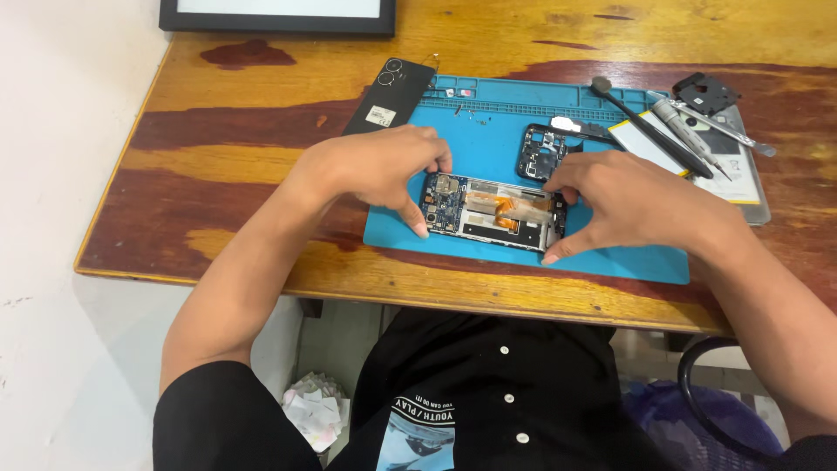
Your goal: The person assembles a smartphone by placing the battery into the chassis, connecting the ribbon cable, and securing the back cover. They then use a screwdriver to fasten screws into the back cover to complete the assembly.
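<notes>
My left hand (384, 170) grips the left end of the opened phone (493, 214), thumb pressed at its near corner and fingers curled over its far edge, so it pinches the frame from both sides. My right hand (623, 205) does the same at the phone's right end: thumb stretched down to the near right corner, fingers bent onto the top edge by the orange flex cable (506, 209). Between my hands the phone lies flat, its back off, with the circuit board at its left end and a pale, shiny bay in the middle.

The phone rests on a blue work mat (471, 131), near the mat's front edge. Just beyond the phone, behind my right fingers, lies a dark inner frame piece (540, 150). Left of that, beyond the phone and half off the mat's far left corner, sits the black back cover (390, 94). To the phone's right and farther back, a white battery (645, 139) lies under a black brush-like tool (649, 131) and a grey screwdriver (689, 129), with metal tweezers (737, 135) just past them and a small black part (704, 90) behind. The mat sits on a worn wooden table (218, 166), and a dark framed panel (279, 16) lies at the table's far edge, well beyond the phone
</notes>
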